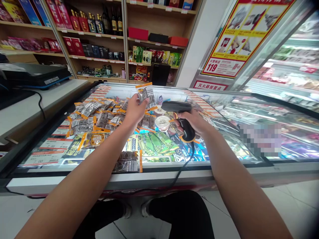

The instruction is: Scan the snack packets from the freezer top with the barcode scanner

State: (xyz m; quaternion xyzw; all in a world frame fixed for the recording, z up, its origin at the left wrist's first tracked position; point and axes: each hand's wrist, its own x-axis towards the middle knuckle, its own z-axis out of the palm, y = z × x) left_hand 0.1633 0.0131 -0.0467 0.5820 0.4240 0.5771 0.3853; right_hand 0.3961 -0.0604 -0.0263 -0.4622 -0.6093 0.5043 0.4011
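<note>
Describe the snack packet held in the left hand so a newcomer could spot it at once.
Find the glass-topped chest freezer in the middle of the shop, strewn with small orange-edged packets. Above that pile, the left hand holds one packet upright, facing the barcode scanner in the right hand. It is the only one raised off the glass.

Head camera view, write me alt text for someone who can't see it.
The person's left hand holds up a small orange-edged snack packet in front of a corded barcode scanner gripped in the right hand. Below them, many similar packets lie spread over the glass lid of a chest freezer, with shop shelves behind.
</note>
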